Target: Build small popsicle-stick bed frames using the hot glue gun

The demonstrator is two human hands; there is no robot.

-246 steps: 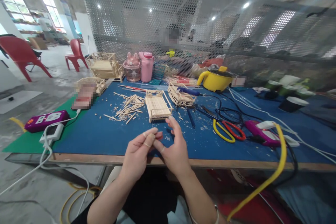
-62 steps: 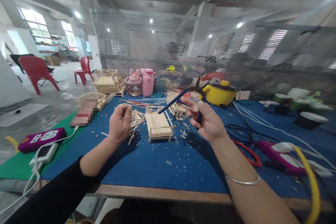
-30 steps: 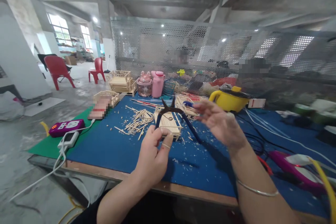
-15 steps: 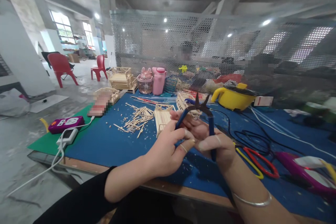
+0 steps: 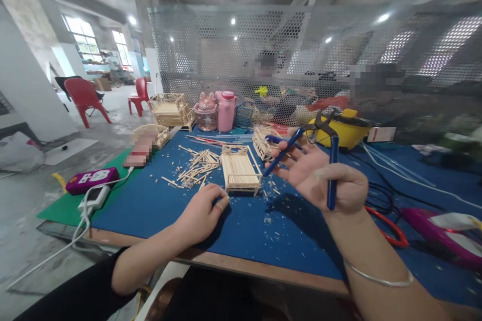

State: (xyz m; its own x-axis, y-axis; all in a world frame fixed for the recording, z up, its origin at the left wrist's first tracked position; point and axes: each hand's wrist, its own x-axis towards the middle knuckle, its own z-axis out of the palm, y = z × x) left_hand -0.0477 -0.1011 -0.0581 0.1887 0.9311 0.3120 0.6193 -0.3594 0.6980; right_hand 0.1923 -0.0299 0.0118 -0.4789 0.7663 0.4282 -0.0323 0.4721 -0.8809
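My right hand point(image 5: 320, 175) is raised palm up, with blue-handled cutting pliers point(image 5: 333, 160) in its grip. Their handles are spread and the dark jaws are apart, pointing up and away. Low over the blue mat, my left hand point(image 5: 203, 213) has its fingers curled and the thumb pressed to them; whatever is between them, if anything, is hidden. Just beyond it stands a small stick-built model point(image 5: 241, 173) like a little bed with rails. A pile of thin wooden sticks point(image 5: 201, 165) lies left of the model. Another stick model point(image 5: 263, 143) sits behind, partly hidden by the pliers.
Across the back stand a larger stick model point(image 5: 171, 110), a pink bottle point(image 5: 226, 114) and a yellow pot point(image 5: 339, 135) before a perforated screen point(image 5: 211, 55). At left are a phone point(image 5: 140, 150) and a purple power strip point(image 5: 92, 180). Red-handled scissors point(image 5: 395, 235) and cables lie at right.
My hands have moved apart: the left went down and left to the mat, the right moved up and right with the pliers. The model between them is now in plain sight.
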